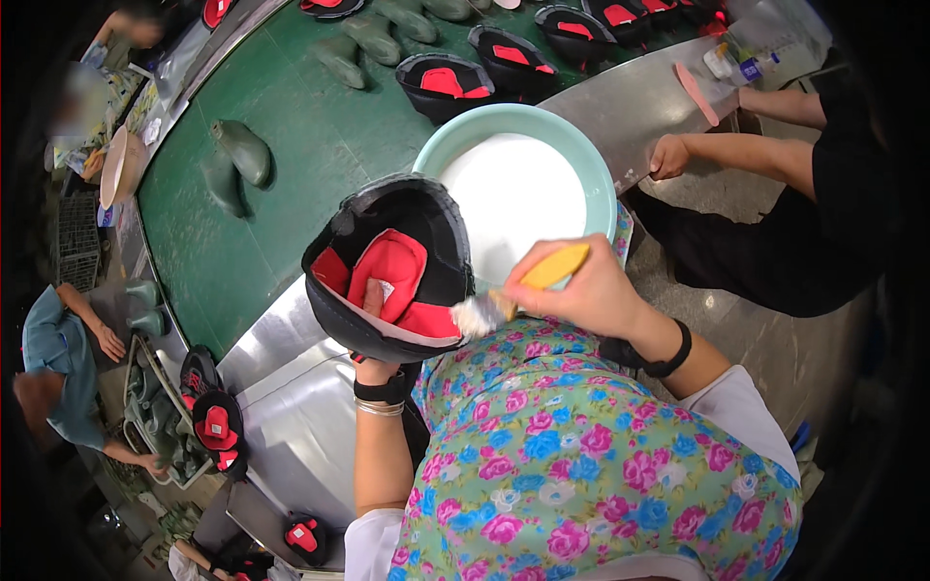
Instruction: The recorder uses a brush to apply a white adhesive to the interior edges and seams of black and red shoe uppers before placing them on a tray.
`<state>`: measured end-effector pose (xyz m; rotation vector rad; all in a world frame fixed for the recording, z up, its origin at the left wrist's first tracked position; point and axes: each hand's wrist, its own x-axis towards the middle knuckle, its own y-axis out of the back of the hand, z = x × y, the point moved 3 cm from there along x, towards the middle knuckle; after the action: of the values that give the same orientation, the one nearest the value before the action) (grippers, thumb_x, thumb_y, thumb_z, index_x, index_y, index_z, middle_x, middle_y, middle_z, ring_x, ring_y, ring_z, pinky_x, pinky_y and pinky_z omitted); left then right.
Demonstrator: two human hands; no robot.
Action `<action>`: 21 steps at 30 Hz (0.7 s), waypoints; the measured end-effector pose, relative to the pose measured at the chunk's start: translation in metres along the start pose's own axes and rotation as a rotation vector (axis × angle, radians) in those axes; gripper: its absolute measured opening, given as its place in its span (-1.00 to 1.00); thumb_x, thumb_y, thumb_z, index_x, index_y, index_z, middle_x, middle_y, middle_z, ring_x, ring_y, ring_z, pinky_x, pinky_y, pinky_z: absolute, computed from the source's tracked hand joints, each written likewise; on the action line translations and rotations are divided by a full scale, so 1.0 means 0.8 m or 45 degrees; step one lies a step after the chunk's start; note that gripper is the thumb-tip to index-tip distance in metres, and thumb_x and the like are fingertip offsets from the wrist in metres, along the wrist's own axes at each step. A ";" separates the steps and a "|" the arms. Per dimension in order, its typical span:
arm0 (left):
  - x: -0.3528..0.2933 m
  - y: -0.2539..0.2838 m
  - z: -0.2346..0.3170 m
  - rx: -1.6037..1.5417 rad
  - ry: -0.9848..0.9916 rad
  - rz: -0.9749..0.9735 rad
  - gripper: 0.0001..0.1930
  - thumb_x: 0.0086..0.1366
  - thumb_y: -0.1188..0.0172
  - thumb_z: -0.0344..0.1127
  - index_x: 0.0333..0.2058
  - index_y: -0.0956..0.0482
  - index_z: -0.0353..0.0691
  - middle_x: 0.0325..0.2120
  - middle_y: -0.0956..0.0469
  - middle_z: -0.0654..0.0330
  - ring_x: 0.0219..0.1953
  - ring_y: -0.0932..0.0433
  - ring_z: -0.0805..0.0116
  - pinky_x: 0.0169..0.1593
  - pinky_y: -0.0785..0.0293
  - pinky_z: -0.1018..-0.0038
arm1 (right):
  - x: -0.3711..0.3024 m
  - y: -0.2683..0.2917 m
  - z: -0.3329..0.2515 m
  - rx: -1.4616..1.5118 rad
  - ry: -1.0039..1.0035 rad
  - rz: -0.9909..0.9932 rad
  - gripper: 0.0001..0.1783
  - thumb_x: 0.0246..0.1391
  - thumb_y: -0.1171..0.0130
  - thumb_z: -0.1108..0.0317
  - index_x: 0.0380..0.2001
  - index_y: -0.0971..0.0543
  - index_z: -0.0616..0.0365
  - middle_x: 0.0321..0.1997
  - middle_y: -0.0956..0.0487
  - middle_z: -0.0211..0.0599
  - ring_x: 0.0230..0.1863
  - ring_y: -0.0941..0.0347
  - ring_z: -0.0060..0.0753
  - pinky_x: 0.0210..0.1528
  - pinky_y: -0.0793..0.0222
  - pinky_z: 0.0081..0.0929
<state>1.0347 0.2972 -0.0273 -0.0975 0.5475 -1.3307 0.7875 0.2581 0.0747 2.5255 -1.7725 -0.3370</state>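
Clearly, at the far left another person in a grey-blue shirt (53, 358) is bending over a rack of green shoe lasts (155, 407), well apart from the work. The person's left hand (376, 366) is holding a black shoe upper with red lining (392, 266) from below — the hand is mostly hidden behind the upper, so I cannot tell exactly how the fingers are lying, but they are carrying it, opening turned to the camera. The upper is sitting just in front of a pale green basin of white glue (518, 184), above the steel counter (291, 426). The right hand (581, 286) is gripping a yellow-handled brush (528, 288), fingers closed tightly around the handle, and the white bristles are touching the upper's right lower edge. To do this well, I think the brush should be following the rim in a thin, even layer — no drips on the red lining. At the right, a co-worker's hand (668, 155) is resting on the counter edge.
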 end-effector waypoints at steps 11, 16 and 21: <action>0.012 0.046 -0.023 -0.746 0.363 0.040 -0.59 0.12 -0.11 -0.23 -0.04 -0.43 -0.21 -0.08 -0.49 0.09 -0.01 -0.48 0.18 0.05 -0.45 0.18 | 0.070 0.031 -0.032 -0.218 0.283 0.123 -0.88 -0.12 -0.33 0.45 -0.49 -0.61 0.26 -0.52 -0.61 -0.33 -0.49 -0.48 -0.65 -0.40 -0.37 -0.64; -0.003 0.002 -0.020 -0.590 0.343 -0.370 -0.50 0.32 0.07 -0.04 0.08 -0.34 -0.29 0.04 -0.41 -0.01 0.06 -0.44 0.10 0.13 -0.40 0.16 | 0.083 -0.049 -0.087 -0.047 0.789 -0.642 -0.82 -0.08 -0.30 0.40 -0.35 -0.62 0.19 -0.33 -0.63 -0.30 -0.30 -0.55 -0.41 -0.21 -0.43 -0.54; -0.018 -0.036 -0.012 -0.677 0.392 -0.296 -0.58 0.30 -0.01 -0.14 0.04 -0.38 -0.27 -0.09 -0.52 0.03 -0.04 -0.53 0.18 0.00 -0.53 0.20 | 0.110 -0.062 -0.057 -0.159 0.792 -0.508 -0.84 -0.10 -0.33 0.42 -0.38 -0.65 0.18 -0.37 -0.64 -0.30 -0.34 -0.56 -0.41 -0.26 -0.43 -0.53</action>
<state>1.0034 0.3054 -0.0203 -0.4069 1.1742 -1.4038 0.8710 0.1887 0.0977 2.4907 -0.9969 0.2974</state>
